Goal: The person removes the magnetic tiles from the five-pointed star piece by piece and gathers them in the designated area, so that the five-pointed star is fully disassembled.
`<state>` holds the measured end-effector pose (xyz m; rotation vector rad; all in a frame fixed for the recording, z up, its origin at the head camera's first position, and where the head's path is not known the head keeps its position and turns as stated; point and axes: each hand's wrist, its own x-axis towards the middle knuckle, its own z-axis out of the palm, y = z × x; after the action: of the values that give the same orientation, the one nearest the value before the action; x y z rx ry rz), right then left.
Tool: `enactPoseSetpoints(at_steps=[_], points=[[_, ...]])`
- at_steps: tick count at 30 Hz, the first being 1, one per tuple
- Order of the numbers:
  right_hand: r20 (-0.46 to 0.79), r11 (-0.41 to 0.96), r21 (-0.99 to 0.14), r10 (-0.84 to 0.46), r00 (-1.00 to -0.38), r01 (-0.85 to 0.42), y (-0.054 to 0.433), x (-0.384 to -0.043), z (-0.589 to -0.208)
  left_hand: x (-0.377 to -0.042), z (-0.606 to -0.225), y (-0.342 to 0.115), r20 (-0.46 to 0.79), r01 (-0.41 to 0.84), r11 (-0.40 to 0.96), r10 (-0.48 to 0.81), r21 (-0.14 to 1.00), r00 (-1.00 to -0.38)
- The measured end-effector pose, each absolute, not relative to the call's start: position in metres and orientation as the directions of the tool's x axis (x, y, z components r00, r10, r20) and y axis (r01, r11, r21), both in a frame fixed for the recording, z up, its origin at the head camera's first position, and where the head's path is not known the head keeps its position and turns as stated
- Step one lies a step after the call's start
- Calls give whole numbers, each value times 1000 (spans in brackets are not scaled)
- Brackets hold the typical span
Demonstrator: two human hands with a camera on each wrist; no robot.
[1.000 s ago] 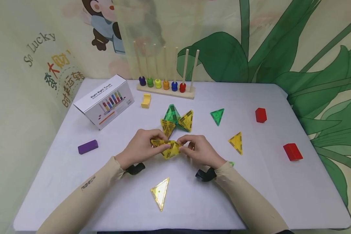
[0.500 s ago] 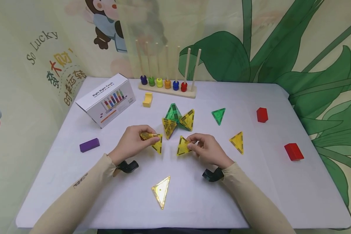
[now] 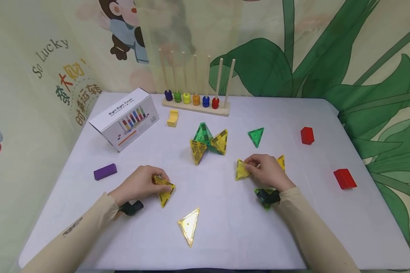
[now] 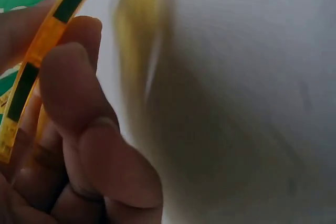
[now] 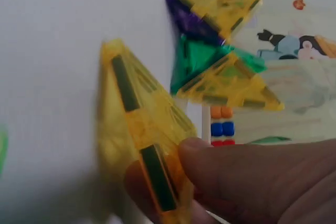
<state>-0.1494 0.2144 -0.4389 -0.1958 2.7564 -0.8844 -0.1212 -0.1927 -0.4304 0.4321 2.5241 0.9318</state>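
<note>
My left hand (image 3: 141,184) pinches a yellow triangular magnetic tile (image 3: 165,196) between thumb and fingers, left of the table's middle. In the left wrist view that tile's edge (image 4: 46,38) shows dark magnet strips. On the other side, my right hand (image 3: 267,171) pinches a second yellow triangular tile (image 3: 241,171) by one part, a corner pointing away from the fingers. Beyond both hands stands a cluster of joined tiles: a green pyramid-like middle (image 3: 203,132) with yellow triangles (image 3: 198,150) on two sides. A pale yellow, taller triangle (image 3: 189,226) lies flat near the front edge.
A green tile (image 3: 256,136) lies farther back; another green tile (image 3: 266,206) is partly under the right wrist. The right hand partly hides a yellow tile (image 3: 281,161). Red blocks (image 3: 345,179), a purple block (image 3: 105,171), a yellow block (image 3: 172,118), a box (image 3: 124,119) and a peg stand (image 3: 196,107) surround.
The hands were together at the yellow tiles, then parted, each with one tile. The left has moved left and toward the front edge, the right to the right. The tile cluster stays put.
</note>
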Motion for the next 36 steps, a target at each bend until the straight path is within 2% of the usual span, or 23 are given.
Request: enactPoseSetpoints(at_steps=[7, 14, 18, 25, 30, 36], points=[[-194, 850, -527, -136, -972, -14, 224, -148, -439, -111, -431, -204, -285, 195, 777, 434, 599, -854], [-161, 872, -489, -109, -981, -17, 222, -146, -438, -116, -425, -198, -182, 303, 799, 450, 520, -874], [-140, 865, -502, -96, -986, -14, 216, -146, -435, -141, -416, -186, -122, 308, 784, 434, 539, -892], [-163, 848, -529, -94, -982, 7, 183, -146, -429, -210, -410, -157, -62, 296, 714, 429, 635, -901], [-137, 842, -535, -165, -977, -67, 148, -146, -430, -243, -413, -139, -111, 292, 669, 491, 684, -864], [-118, 833, -534, -247, -962, -148, 113, -150, -434, -261, -421, -122, -139, 325, 626, 576, 709, -805]])
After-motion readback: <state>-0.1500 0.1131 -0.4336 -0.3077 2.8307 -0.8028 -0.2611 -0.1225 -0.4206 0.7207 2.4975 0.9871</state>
